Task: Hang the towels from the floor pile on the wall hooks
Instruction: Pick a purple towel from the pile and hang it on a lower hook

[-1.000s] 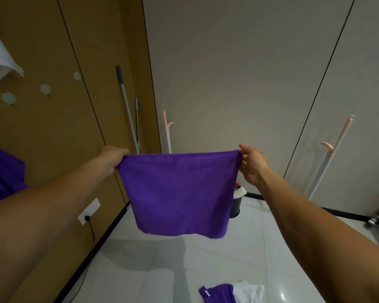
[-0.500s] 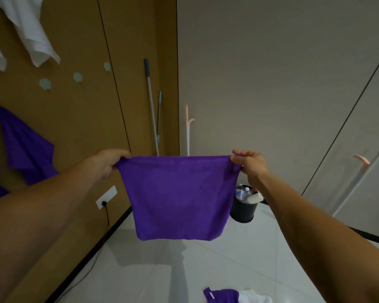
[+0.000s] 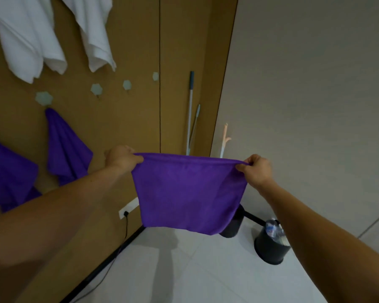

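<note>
Already white towels (image 3: 31,40) hang above the hooks (image 3: 96,89), purple towels (image 3: 66,145) below-left of them; three hooks seem free. Left hand (image 3: 120,157) and right hand (image 3: 257,171) pinch the held towel (image 3: 188,191) by its top corners.

left hand (image 3: 123,159): pinching one top corner of towel (image 3: 188,189) | right hand (image 3: 257,171): pinching the other top corner | arms: both stretching forward, holding grips level

The view swings left toward the brown wall (image 3: 129,127): two white towels (image 3: 31,36) and two hung purple towels (image 3: 68,149) now show, the empty hooks (image 3: 96,89) sit nearer centre, and the floor pile drops out of view.
</note>
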A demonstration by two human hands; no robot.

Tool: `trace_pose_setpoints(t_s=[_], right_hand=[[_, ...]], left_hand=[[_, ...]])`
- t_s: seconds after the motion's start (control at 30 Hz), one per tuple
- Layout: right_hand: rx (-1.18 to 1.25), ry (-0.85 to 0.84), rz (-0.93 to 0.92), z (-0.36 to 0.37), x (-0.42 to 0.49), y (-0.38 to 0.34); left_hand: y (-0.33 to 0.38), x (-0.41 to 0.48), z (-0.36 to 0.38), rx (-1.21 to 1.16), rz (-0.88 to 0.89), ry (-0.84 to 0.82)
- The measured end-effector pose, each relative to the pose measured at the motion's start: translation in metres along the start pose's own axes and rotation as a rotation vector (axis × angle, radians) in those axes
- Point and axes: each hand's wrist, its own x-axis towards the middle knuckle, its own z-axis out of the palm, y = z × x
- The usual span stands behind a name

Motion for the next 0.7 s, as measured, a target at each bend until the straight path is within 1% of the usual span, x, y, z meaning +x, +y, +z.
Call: trace_pose_setpoints(t_s=[0.1, 0.17, 0.27, 0.33, 0.37, 0.4, 0.47, 0.53, 0.57, 0.6, 0.63, 0.7], right_hand=[[-0.041, 0.100, -0.103, 0.031, 0.022, -0.032], [0.068, 0.092, -0.120, 0.050, 0.035, -0.054], [0.306, 0.065, -0.101, 0.080, 0.050, -0.084], [0.372, 0.022, -0.123, 0.102, 0.054, -0.102], [0.395, -0.029, -0.138, 0.112, 0.055, -0.109], [0.429, -0.116, -0.151, 0.121, 0.055, -0.117], [0.460, -0.355, -0.190, 0.137, 0.059, -0.127], [0.391, -0.562, -0.255, 0.151, 0.067, -0.132], [0.347, -0.628, -0.280, 0.158, 0.072, -0.136], [0.299, -0.644, -0.298, 0.167, 0.077, -0.141], [0.276, -0.622, -0.314, 0.176, 0.082, -0.146], [0.339, -0.580, -0.332, 0.195, 0.093, -0.158]], left_hand=[[-0.006, 0.023, -0.016, 0.065, 0.115, 0.089], [-0.010, 0.040, -0.025, 0.062, 0.149, 0.132], [-0.012, 0.057, -0.039, 0.021, 0.175, 0.236], [-0.015, 0.063, -0.047, -0.023, 0.206, 0.307], [-0.018, 0.066, -0.050, -0.041, 0.222, 0.339], [-0.020, 0.068, -0.054, -0.059, 0.226, 0.360], [-0.027, 0.075, -0.061, -0.097, 0.230, 0.383], [-0.035, 0.083, -0.066, -0.175, 0.222, 0.393], [-0.040, 0.088, -0.067, -0.211, 0.211, 0.397], [-0.044, 0.093, -0.068, -0.223, 0.202, 0.406], [-0.049, 0.100, -0.068, -0.210, 0.197, 0.412], [-0.052, 0.112, -0.066, -0.200, 0.193, 0.387]])
